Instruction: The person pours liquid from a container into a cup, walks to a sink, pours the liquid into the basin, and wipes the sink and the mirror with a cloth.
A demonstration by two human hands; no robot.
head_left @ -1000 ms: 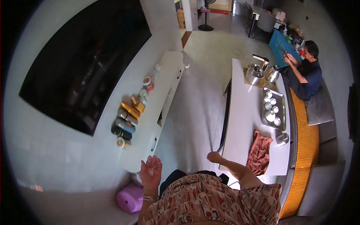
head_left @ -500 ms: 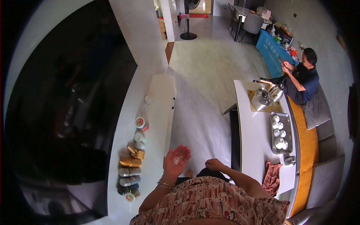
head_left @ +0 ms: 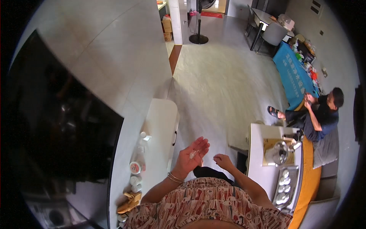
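Observation:
My left hand (head_left: 192, 154) is held palm up in front of my body, the palm cupped and the fingers stretched out. Small white pieces (head_left: 193, 154) lie in the palm, too small to name. Lower and to the right, my right hand (head_left: 222, 160) hangs near my dark-clad leg with its fingers curled in. What it holds, if anything, is hidden. Neither hand touches furniture.
On my left runs a white cabinet (head_left: 162, 126) bearing jars, a white cup (head_left: 145, 136) and a wooden piece (head_left: 129, 202). A white table (head_left: 257, 152) on my right carries a glass-lidded pot (head_left: 279, 152) and a cup tray (head_left: 292, 171). A person (head_left: 324, 114) sits beyond; a fan (head_left: 198, 39) stands ahead.
I have moved forward, so the cabinet and table slide down the view. Both hands shift slightly right in the view; the white pieces stay in my left palm. The seated person's sandalled foot shows now.

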